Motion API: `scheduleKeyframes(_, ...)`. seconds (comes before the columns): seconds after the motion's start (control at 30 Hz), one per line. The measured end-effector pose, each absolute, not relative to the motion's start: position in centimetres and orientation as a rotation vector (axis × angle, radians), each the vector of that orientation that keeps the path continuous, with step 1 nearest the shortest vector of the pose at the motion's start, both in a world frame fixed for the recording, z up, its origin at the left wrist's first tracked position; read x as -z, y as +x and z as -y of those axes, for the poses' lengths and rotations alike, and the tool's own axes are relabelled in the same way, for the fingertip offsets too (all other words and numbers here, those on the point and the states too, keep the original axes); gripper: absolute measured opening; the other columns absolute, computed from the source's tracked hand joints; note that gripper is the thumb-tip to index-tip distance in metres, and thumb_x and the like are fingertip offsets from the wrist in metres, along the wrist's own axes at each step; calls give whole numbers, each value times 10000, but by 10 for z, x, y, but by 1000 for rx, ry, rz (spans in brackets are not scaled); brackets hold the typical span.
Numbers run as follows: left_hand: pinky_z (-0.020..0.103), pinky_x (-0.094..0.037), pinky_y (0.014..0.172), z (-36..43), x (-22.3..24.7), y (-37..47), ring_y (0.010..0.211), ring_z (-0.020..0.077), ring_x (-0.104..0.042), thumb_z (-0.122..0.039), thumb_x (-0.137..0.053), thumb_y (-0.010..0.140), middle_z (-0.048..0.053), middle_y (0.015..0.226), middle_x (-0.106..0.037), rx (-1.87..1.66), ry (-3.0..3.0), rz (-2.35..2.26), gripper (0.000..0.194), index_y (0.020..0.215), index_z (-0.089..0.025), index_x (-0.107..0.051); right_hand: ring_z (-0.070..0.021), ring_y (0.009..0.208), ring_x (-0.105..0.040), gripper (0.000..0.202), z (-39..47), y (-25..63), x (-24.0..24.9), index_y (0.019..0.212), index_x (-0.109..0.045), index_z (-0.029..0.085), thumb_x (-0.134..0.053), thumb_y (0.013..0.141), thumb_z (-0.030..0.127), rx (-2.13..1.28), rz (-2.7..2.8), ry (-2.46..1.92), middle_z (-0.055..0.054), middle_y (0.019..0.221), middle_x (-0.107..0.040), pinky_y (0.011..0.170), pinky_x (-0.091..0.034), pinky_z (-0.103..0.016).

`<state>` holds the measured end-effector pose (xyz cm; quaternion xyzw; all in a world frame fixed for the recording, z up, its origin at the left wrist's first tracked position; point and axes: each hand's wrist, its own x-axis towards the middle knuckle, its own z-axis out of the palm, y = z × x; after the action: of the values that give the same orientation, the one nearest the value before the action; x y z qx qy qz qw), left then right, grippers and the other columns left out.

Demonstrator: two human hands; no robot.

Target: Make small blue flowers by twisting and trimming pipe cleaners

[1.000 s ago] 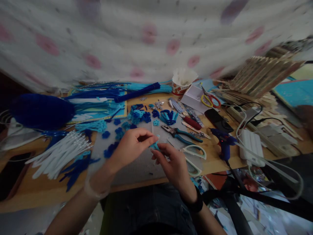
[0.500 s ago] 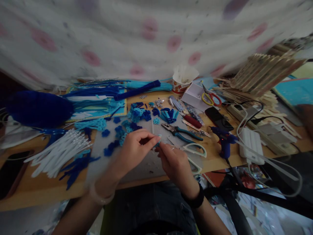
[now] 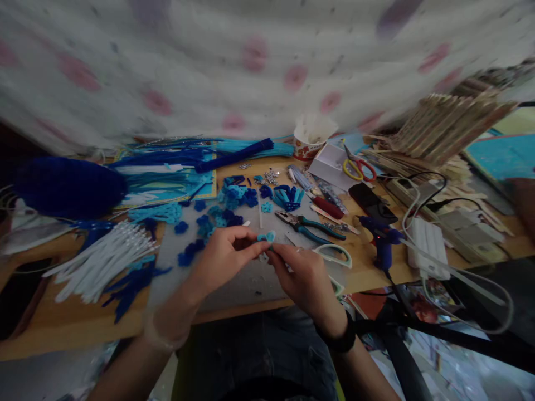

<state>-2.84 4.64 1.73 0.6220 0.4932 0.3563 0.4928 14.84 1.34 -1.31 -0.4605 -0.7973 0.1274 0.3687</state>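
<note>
Between my fingertips is a small light-blue looped pipe cleaner piece. My left hand pinches its left side, and the fingers of my right hand close on its lower right. Its lower part is hidden by my fingers. Just beyond lie a small light-blue flower, a thin white stick and a bundle of blue loops. Teal-handled pliers rest to the right, with white-handled scissors nearer my right hand. Several blue pipe cleaner flowers lie beyond my left hand.
White pipe cleaner stems and a dark blue bundle are at the left. A blue glue gun stands at the right by a white power adapter with cables. A paper cup stands at the back near red-yellow scissors.
The light-blue piece shows more plainly now, its loop turned up above my fingertips. My left fingers have opened slightly and shifted. Both hands remain close together.
</note>
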Motion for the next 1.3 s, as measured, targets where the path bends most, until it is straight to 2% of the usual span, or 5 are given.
scheduleKeyframes(0.23, 259, -402, 614, -47, -18, -27, 646, 138, -542, -242, -696, 804, -15, 633, -604, -996, 1643, -1173, 203, 612, -189, -661, -117, 572, -633, 278, -10, 148, -3, 798, -638, 197, -474, 1021, 224, -1055, 1758, -1137, 5, 657, -666, 565, -469, -210)
scheduleKeyframes(0.43, 253, -418, 562, -45, -14, -27, 555, 121, -518, -333, -745, 775, -25, 565, -593, -890, 1308, -998, 235, 619, -185, -650, -105, 484, -579, 297, -9, 146, -3, 774, -663, 185, -567, 993, 362, -1445, 1405, -956, 28, 569, -626, 500, -472, -203)
scheduleKeyframes(0.67, 253, -460, 578, -44, -16, -32, 576, 131, -574, -427, -713, 820, 14, 589, -658, -871, 1208, -985, 305, 658, -169, -711, -102, 486, -569, 351, -7, 145, -3, 735, -677, 179, -607, 975, 424, -1427, 1395, -975, 15, 570, -631, 502, -479, -204)
scheduleKeyframes(1.1, 215, -408, 474, -48, -22, -23, 480, 93, -501, -374, -750, 753, -32, 537, -578, -822, 1297, -993, 257, 622, -174, -655, -113, 478, -589, 314, 0, 145, 0, 788, -699, 185, -633, 954, 443, -1437, 1333, -988, 26, 548, -639, 551, -531, -240)
scheduleKeyframes(1.3, 211, -424, 478, -49, -17, -24, 483, 92, -528, -364, -757, 763, -32, 578, -612, -800, 1312, -1029, 219, 682, -176, -680, -142, 611, -673, 224, -4, 145, 9, 828, -677, 204, -588, 984, 338, -1267, 1463, -1017, 12, 649, -689, 616, -554, -244)
